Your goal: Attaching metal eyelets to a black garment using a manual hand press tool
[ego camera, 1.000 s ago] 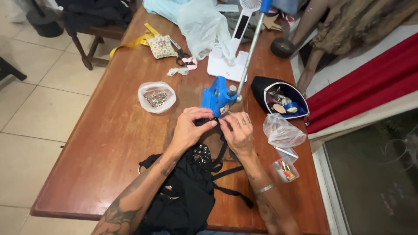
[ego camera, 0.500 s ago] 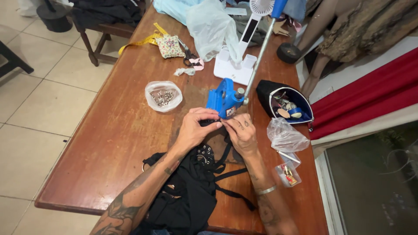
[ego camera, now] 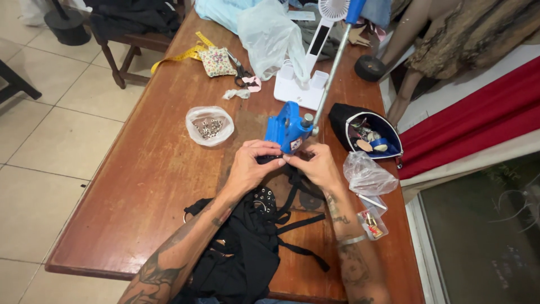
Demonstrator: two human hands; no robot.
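Observation:
My left hand point(ego camera: 252, 166) and my right hand point(ego camera: 315, 165) meet at the base of a blue hand press point(ego camera: 287, 127) with a long metal lever point(ego camera: 333, 66). Both pinch a black strap point(ego camera: 270, 160) of a black studded garment point(ego camera: 242, 247), which trails back toward me over the wooden table point(ego camera: 140, 186). The fingertips hide the spot under the press head. A small clear bag of metal rivets point(ego camera: 209, 125) lies to the left of the press.
An open black pouch of small parts point(ego camera: 367, 132) sits right of the press, with clear plastic bags point(ego camera: 368, 175) nearer me. Farther back are a white stand with a fan point(ego camera: 306, 73), scissors point(ego camera: 242, 73), a floral pincushion point(ego camera: 217, 61) and a yellow tape measure point(ego camera: 180, 55). A chair point(ego camera: 132, 34) stands at left.
Both hands stay on the strap at the press, shifting only slightly closer to its base. The view has tilted a little; the garment lies as before.

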